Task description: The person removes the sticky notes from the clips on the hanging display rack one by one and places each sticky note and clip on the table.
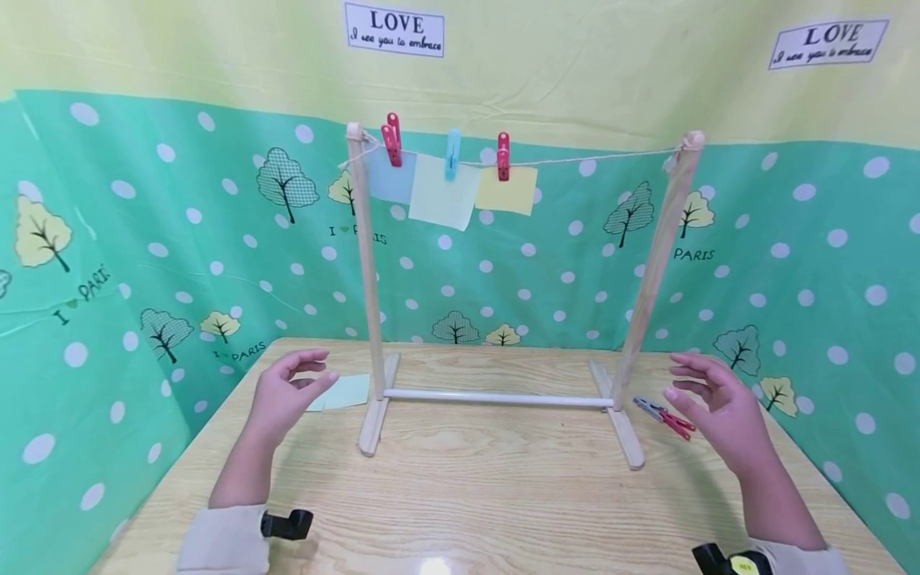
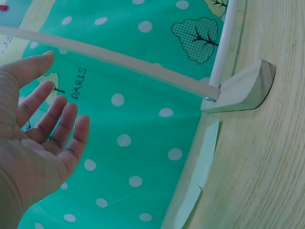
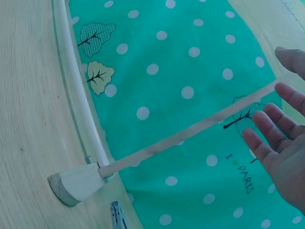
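Note:
My left hand (image 1: 286, 395) hovers over the table's left side, fingers loosely bent and holding nothing. Close by it, pale green paper (image 1: 348, 392) lies beside the left foot of a wooden stand. On the right, my right hand (image 1: 721, 407) is raised with relaxed fingers and nothing in them. Grey and red clothespins (image 1: 664, 417) lie just beside it on the table. From the stand's string (image 1: 596, 158) hang a blue paper (image 1: 391, 177), a pale green paper (image 1: 442, 196) and a yellow paper (image 1: 507, 192). Red clothespins (image 1: 504, 156) and a light blue clothespin (image 1: 452, 155) grip them.
The stand has a left post (image 1: 368, 263), a right post (image 1: 657, 263) and a white crossbar (image 1: 496, 398) low between its feet. Behind the wooden table (image 1: 489, 495) hangs a green and yellow curtain (image 1: 561, 263) with dots and trees.

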`<state>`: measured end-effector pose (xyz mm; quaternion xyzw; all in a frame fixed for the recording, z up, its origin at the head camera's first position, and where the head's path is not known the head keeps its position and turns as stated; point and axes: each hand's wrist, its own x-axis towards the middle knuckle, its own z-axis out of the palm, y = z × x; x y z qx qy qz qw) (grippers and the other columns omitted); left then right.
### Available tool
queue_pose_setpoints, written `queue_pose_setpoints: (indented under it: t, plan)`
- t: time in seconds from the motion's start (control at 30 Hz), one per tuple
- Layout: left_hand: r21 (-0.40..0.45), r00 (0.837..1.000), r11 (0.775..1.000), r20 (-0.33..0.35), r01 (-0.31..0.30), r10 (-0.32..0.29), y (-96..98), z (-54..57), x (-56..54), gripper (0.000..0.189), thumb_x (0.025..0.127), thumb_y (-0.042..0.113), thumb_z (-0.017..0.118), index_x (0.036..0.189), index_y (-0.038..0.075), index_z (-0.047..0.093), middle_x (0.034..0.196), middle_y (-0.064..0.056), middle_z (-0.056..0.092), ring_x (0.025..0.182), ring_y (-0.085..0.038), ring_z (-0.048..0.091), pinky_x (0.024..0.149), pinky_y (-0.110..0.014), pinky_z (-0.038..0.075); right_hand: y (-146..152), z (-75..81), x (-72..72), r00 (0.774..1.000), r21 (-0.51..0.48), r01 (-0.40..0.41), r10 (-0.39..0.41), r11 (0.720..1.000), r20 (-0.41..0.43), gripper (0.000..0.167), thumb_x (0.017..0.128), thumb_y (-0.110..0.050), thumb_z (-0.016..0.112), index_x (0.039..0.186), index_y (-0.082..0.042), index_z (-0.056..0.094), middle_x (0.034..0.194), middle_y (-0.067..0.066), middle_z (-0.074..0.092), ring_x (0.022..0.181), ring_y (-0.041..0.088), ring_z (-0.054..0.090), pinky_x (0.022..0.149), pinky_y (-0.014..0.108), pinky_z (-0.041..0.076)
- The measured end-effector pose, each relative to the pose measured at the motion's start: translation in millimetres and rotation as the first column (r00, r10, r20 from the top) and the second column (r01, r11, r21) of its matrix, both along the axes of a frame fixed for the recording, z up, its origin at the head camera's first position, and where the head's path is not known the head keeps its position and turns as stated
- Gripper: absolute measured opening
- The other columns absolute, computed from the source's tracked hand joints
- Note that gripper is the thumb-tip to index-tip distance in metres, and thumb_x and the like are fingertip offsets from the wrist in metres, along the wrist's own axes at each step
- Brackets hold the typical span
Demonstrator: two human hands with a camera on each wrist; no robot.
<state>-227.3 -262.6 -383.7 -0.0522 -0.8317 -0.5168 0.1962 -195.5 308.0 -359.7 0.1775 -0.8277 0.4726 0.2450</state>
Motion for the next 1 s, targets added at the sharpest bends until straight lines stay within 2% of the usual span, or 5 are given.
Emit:
queue_pose_setpoints:
  t: [0.2,0.5,0.67,0.8,1.0]
  plan:
    - [0.021,0.999,0.999,-0.024,0.05,-0.049,8.8,9.2,4.4,0.046,0.089,0.025,0.074,0.126,0.002,0.06,0.119,-0.009,0.058,0.104,-0.018,0.057,0.08,-0.012,0.051,-6,5.5,1.6,0.997,-0.01,-0.04,0.039,0.999,-0.062,0.049,0.087,0.012,0.064,0.133,0.004,0.051,0.128,0.0,0.05,0.11,0.01,0.053,0.091,0.009,0.045]
    - [0.022,0.995,0.995,-0.032,0.097,-0.096,21.8,18.8,5.7,0.046,0.087,0.022,0.076,0.126,0.002,0.06,0.117,-0.01,0.059,0.101,-0.025,0.061,0.079,-0.017,0.055,-7,13.6,4.7,0.99,-0.036,-0.11,0.107,0.993,-0.093,0.053,0.085,0.018,0.062,0.134,0.002,0.052,0.13,0.008,0.05,0.112,0.015,0.053,0.092,0.012,0.046]
    - [0.028,0.988,0.99,-0.063,0.14,-0.138,30.7,26.9,4.4,0.043,0.086,0.017,0.077,0.124,0.002,0.061,0.12,-0.012,0.058,0.099,-0.018,0.061,0.079,-0.02,0.056,-9,19.4,5.7,0.987,-0.002,-0.124,0.124,0.992,-0.107,0.054,0.083,0.02,0.063,0.133,0.003,0.053,0.129,0.008,0.051,0.112,0.012,0.054,0.093,0.013,0.046]
    - [0.036,0.98,0.983,-0.094,0.178,-0.174,38.4,33.0,3.9,0.042,0.085,0.013,0.077,0.123,0.001,0.062,0.125,-0.012,0.057,0.104,-0.019,0.058,0.083,-0.019,0.054,-12,25.9,4.2,0.982,0.046,-0.137,0.142,0.989,-0.128,0.055,0.08,0.021,0.064,0.132,0.006,0.052,0.129,0.006,0.051,0.113,0.01,0.054,0.095,0.013,0.044]
    - [0.037,0.977,0.98,-0.095,0.194,-0.19,48.0,40.5,3.8,0.041,0.085,0.013,0.077,0.121,0.001,0.063,0.119,-0.012,0.058,0.102,-0.018,0.058,0.082,-0.022,0.055,-17,40.0,1.0,0.969,0.084,-0.165,0.177,0.983,-0.17,0.055,0.077,0.023,0.066,0.129,0.01,0.053,0.13,0.003,0.052,0.113,0.01,0.053,0.095,0.013,0.044]
